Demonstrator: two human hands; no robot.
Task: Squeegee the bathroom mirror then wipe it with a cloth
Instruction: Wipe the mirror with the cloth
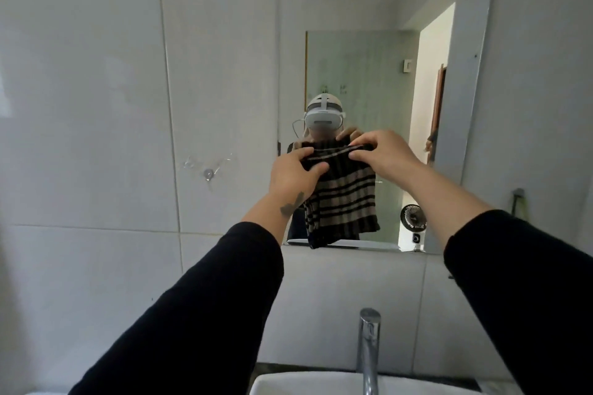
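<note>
Cloth [343, 199] over mirror [369, 42] (face hidden)

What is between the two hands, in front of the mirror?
In the head view, the top edge of the striped cloth stretches between the left hand and the right hand.

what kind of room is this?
Almost certainly a home bathroom: a wall mirror set on white tiles, with a tap over a white basin right below it.
</note>
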